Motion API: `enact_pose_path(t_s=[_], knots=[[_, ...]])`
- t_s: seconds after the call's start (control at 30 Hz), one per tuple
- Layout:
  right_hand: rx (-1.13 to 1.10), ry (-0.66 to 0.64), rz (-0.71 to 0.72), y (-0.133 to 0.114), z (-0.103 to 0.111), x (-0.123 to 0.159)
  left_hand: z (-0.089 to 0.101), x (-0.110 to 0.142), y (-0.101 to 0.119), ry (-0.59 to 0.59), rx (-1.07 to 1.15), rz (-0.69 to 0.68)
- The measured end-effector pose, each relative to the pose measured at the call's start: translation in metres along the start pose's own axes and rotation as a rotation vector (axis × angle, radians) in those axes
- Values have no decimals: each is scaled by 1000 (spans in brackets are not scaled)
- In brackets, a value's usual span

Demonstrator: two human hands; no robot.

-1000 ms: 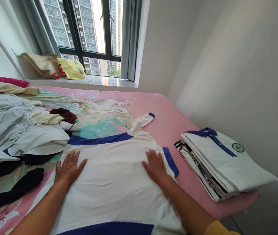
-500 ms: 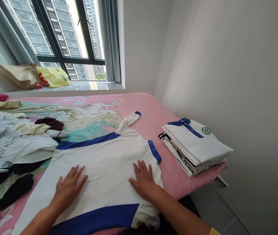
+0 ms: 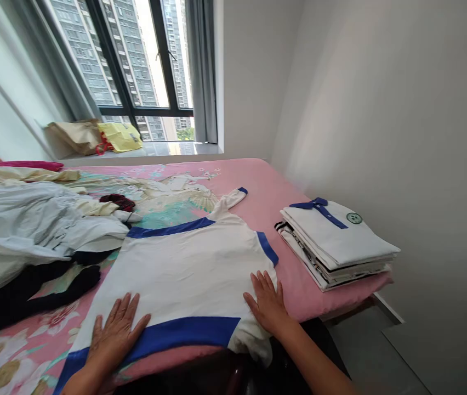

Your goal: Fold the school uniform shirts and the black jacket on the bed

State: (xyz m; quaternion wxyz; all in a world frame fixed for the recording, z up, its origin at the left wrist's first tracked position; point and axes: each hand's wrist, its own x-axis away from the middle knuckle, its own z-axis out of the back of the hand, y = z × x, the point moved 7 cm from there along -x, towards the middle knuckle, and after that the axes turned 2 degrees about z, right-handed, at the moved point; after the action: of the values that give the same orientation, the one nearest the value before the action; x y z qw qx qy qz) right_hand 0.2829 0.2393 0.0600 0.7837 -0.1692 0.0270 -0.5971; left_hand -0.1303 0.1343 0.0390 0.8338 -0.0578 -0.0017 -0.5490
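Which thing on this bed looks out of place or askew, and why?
The white shirt with blue trim lies askew: it sits diagonally on the bed, and its near corner droops over the edge beside the right hand. The crumpled clothes heap also contrasts with the neatly folded stack.

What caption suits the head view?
Left hand and right hand press a blue-trimmed white shirt on a pink bedsheet.

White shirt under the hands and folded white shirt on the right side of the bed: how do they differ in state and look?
The spread shirt lies open and flat, while the folded shirt is a neat rectangle on top of a stack. The left hand and right hand rest on the spread shirt, and neither touches the folded shirt. The folded shirt shows a round green badge; the spread shirt shows none. Both are white with blue trim.
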Motion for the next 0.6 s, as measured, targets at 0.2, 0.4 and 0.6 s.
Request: enact_pose_path(t_s=[0.2, 0.4, 0.6], knots=[[61, 160, 30, 71, -20, 37, 20, 28, -36, -96, 31, -1], [-90, 355, 163, 87, 8, 30, 68, 38, 21, -194, 31, 102], [-21, 256, 327, -33, 19, 6, 91, 45, 224, 8, 379, -410]])
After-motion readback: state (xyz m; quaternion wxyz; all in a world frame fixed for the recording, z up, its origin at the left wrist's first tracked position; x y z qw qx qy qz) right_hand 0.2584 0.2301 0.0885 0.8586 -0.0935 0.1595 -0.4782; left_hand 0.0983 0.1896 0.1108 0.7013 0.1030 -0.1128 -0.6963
